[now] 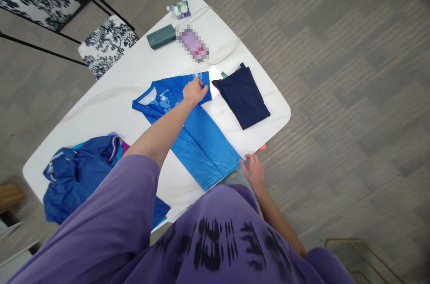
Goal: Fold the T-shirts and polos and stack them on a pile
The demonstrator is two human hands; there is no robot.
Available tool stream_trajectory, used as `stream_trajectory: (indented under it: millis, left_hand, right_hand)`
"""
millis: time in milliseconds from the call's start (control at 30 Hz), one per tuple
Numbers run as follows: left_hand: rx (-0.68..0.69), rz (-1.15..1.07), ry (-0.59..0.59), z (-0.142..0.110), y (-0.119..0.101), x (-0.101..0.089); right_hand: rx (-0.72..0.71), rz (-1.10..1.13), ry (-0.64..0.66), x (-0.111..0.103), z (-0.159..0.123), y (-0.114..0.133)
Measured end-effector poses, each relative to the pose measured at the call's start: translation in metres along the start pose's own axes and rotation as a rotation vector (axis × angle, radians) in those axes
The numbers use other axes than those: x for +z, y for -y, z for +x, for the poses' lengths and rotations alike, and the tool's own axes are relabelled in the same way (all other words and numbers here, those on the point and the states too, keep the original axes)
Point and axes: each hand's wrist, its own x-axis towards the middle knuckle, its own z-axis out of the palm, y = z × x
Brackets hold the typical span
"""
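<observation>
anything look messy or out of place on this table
One thing: the pile of blue garments at the table's near left corner lies crumpled, unlike the folded navy garment and the flat blue shirt under the left hand and right hand.

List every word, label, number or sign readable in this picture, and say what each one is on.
No text can be read.
Bright blue jersey under the left hand: white marks near the shoulder, too small to read.
Purple T-shirt on the person: black print, too blurred to read.
Small white and blue packet at the table's far end: print too small.
Pinkish flat object: blurred out.
Dark green box: no visible lettering.
</observation>
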Motion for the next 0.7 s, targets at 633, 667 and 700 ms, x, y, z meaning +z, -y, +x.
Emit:
stream_trajectory:
  millis: [633,667,700]
  left_hand:
    - [-0.196,-0.511,-0.092,0.032,0.010,-0.013]
    - [-0.227,-0.623,-0.098,0.028,0.021,-0.025]
    - [-0.256,-0.723,-0.104,0.023,0.034,-0.039]
  right_hand:
    - [-0.132,0.044,0.136,-0.009,-0.005,0.018]
    - [-0.151,0.052,0.152,-0.009,-0.010,0.023]
    - [-0.170,0.057,0.167,-0.009,-0.016,0.028]
